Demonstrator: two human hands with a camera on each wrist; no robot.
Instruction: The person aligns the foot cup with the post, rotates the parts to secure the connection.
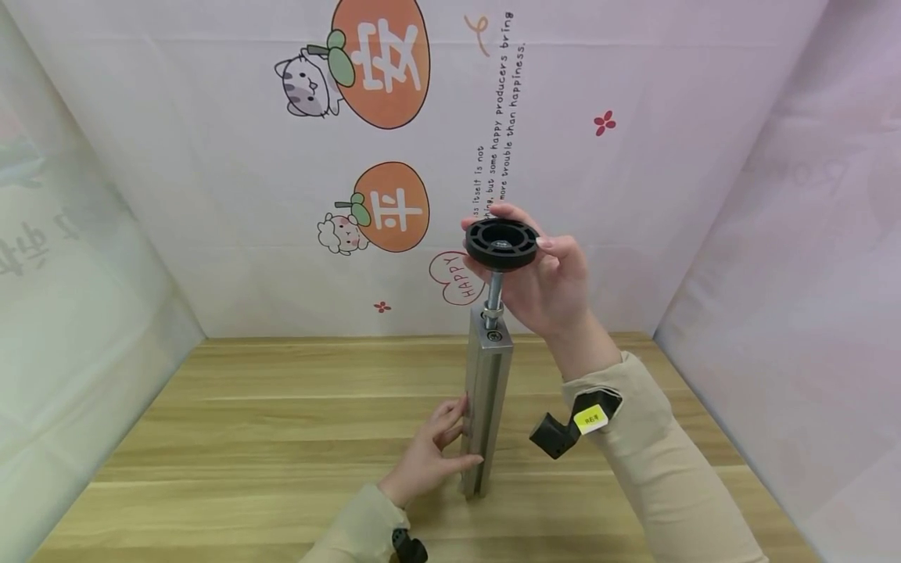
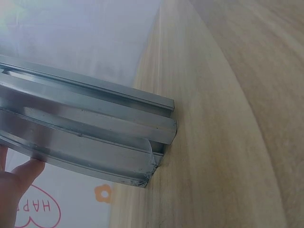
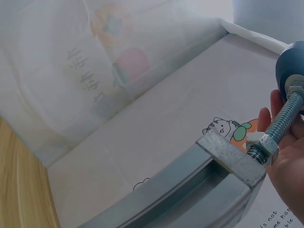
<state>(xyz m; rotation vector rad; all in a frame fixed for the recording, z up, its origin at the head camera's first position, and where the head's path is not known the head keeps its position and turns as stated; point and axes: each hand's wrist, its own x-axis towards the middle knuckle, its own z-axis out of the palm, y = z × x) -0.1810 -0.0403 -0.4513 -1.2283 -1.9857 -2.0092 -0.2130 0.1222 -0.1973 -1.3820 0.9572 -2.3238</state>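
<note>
A silver aluminium profile (image 1: 486, 399) with grooved sides stands upright on the wooden table, its lower end (image 2: 159, 142) at the wood in the left wrist view. My left hand (image 1: 428, 453) holds it low down, thumb on the near side and fingers on the left. A levelling foot with a round black base (image 1: 501, 259) rises from the profile's top end. Its threaded rod (image 3: 285, 118) goes into that end, with a hex nut (image 3: 262, 146) around it near the profile. My right hand (image 1: 552, 285) grips the black base by its rim, thumb at the right and fingers behind.
The wooden tabletop (image 1: 281, 422) spreads around the profile. A white printed cloth (image 1: 563, 172) hangs behind it, with further cloth walls at left (image 1: 84, 234) and right (image 1: 788, 313). A black wrist mount (image 1: 556, 435) juts from my right sleeve, near the profile.
</note>
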